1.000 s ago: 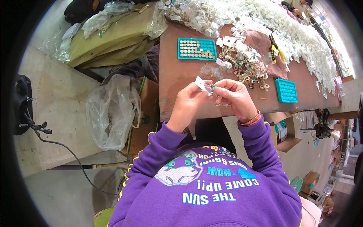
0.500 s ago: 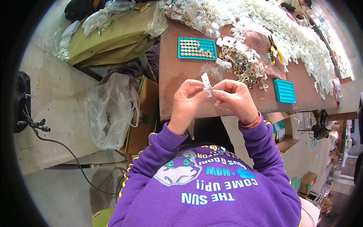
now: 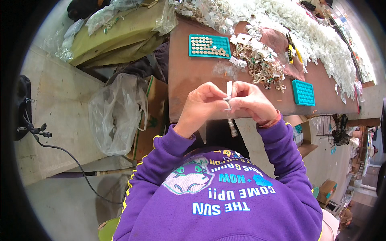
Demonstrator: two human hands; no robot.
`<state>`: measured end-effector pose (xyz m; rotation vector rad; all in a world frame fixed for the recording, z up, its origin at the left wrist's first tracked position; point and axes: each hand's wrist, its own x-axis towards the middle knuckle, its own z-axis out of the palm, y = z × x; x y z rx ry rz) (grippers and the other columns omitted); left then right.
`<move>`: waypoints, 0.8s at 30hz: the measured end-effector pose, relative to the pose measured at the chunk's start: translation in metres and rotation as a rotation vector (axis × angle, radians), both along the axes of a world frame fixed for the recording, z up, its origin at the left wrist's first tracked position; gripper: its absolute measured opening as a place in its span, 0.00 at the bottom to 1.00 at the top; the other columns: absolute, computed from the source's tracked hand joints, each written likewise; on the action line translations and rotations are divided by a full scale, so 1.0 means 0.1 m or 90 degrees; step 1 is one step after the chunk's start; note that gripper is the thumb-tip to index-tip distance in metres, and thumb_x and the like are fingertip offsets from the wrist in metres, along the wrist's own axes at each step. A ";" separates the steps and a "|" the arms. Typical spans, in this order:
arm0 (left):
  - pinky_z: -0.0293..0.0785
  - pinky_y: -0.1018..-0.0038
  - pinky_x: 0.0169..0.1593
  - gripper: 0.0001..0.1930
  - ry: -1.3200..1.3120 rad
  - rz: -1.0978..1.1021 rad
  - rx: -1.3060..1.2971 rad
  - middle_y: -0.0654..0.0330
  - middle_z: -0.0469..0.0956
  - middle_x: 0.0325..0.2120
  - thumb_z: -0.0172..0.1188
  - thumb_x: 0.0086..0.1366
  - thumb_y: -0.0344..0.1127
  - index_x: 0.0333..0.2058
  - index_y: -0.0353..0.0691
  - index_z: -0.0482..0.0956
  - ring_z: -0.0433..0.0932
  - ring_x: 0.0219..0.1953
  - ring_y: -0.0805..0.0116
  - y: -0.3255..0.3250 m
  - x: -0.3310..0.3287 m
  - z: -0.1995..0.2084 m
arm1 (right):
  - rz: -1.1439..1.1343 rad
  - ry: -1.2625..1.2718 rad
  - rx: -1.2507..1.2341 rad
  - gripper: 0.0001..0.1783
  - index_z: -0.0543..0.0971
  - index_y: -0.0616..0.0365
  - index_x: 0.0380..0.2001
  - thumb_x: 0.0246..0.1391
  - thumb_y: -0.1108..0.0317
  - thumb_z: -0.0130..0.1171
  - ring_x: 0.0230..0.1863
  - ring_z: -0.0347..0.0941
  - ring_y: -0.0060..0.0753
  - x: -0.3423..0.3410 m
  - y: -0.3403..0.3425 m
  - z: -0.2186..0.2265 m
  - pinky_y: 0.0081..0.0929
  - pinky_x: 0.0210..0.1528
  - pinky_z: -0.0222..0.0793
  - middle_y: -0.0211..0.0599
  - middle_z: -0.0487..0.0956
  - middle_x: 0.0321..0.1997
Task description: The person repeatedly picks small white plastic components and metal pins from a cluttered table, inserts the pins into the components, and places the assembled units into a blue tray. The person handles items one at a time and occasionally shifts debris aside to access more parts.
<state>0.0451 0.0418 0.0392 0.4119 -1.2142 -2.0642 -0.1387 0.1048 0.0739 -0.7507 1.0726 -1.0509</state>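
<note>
Over the table's near edge, my left hand (image 3: 205, 103) and my right hand (image 3: 254, 103) meet, fingertips pinched together. Between them stands a small white tag (image 3: 229, 88), its upper part sticking up above the fingers. A short beaded strand (image 3: 232, 128) dangles below the fingertips, in front of the dark gap under the table; how it joins the tag is hidden by my fingers. Beyond my hands lies a tangled pile of beaded strands (image 3: 259, 68) with white tags. Behind my left hand is a teal tray (image 3: 220, 39) partly filled with round, pale pieces.
A second teal tray (image 3: 303, 93) lies at the right front of the brown table (image 3: 189, 80). Yellow-handled pliers (image 3: 290, 54) rest on a pinkish cloth (image 3: 273, 38). White tags (image 3: 321, 52) heap along the far side. A clear plastic bag (image 3: 116, 120) hangs by a cardboard box (image 3: 150, 116) at left.
My hands have drawn closer together around the tag, which has turned more upright. The beaded strand now hangs down below the fingers.
</note>
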 end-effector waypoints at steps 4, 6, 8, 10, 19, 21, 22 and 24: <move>0.75 0.81 0.40 0.08 0.011 0.091 -0.011 0.61 0.80 0.33 0.62 0.59 0.20 0.35 0.35 0.74 0.78 0.36 0.77 0.04 -0.08 -0.04 | -0.071 -0.129 0.016 0.11 0.71 0.55 0.26 0.55 0.68 0.64 0.27 0.75 0.17 0.13 -0.01 -0.16 0.16 0.32 0.74 0.28 0.77 0.30; 0.75 0.81 0.41 0.07 -0.005 0.160 -0.011 0.61 0.80 0.33 0.62 0.59 0.21 0.35 0.34 0.74 0.78 0.36 0.77 0.08 -0.11 -0.07 | -0.087 -0.102 0.018 0.10 0.72 0.56 0.27 0.58 0.66 0.61 0.29 0.76 0.17 0.15 -0.01 -0.14 0.16 0.34 0.74 0.29 0.77 0.31; 0.75 0.81 0.41 0.07 -0.031 0.241 -0.042 0.61 0.80 0.33 0.63 0.60 0.22 0.35 0.34 0.75 0.78 0.37 0.78 0.07 -0.13 -0.09 | -0.123 0.091 -0.069 0.09 0.75 0.60 0.29 0.58 0.65 0.60 0.30 0.75 0.17 0.15 0.02 -0.06 0.17 0.34 0.72 0.28 0.78 0.30; 0.75 0.81 0.41 0.07 -0.053 0.282 -0.057 0.61 0.81 0.33 0.64 0.59 0.23 0.35 0.34 0.76 0.78 0.37 0.78 0.08 -0.13 -0.09 | -0.127 0.331 -0.143 0.05 0.78 0.64 0.30 0.54 0.72 0.61 0.30 0.76 0.22 0.18 0.07 0.02 0.20 0.34 0.70 0.31 0.79 0.30; 0.75 0.80 0.40 0.07 -0.188 0.364 -0.217 0.60 0.81 0.31 0.66 0.58 0.25 0.34 0.33 0.77 0.80 0.35 0.76 0.11 -0.08 -0.10 | -0.178 0.543 -0.345 0.04 0.79 0.65 0.30 0.48 0.77 0.61 0.28 0.76 0.24 0.30 0.06 -0.05 0.21 0.31 0.70 0.36 0.79 0.27; 0.75 0.80 0.41 0.07 -0.113 0.350 -0.145 0.59 0.81 0.33 0.64 0.59 0.25 0.35 0.34 0.76 0.79 0.36 0.76 0.10 -0.09 -0.12 | -0.179 0.431 -0.276 0.03 0.78 0.66 0.29 0.50 0.77 0.61 0.28 0.74 0.19 0.32 0.06 -0.07 0.19 0.30 0.70 0.32 0.79 0.26; 0.75 0.80 0.41 0.07 -0.044 0.339 -0.079 0.58 0.81 0.34 0.64 0.60 0.25 0.35 0.34 0.76 0.79 0.36 0.75 0.10 -0.12 -0.13 | -0.177 0.367 -0.243 0.03 0.78 0.66 0.29 0.51 0.77 0.61 0.28 0.74 0.16 0.34 0.06 -0.08 0.17 0.30 0.69 0.30 0.79 0.26; 0.74 0.78 0.44 0.06 0.029 0.320 0.027 0.56 0.81 0.35 0.61 0.63 0.27 0.37 0.36 0.74 0.79 0.38 0.73 0.11 -0.17 -0.16 | -0.160 0.329 -0.227 0.04 0.78 0.66 0.30 0.54 0.75 0.61 0.30 0.71 0.11 0.37 0.06 -0.11 0.13 0.31 0.67 0.25 0.78 0.26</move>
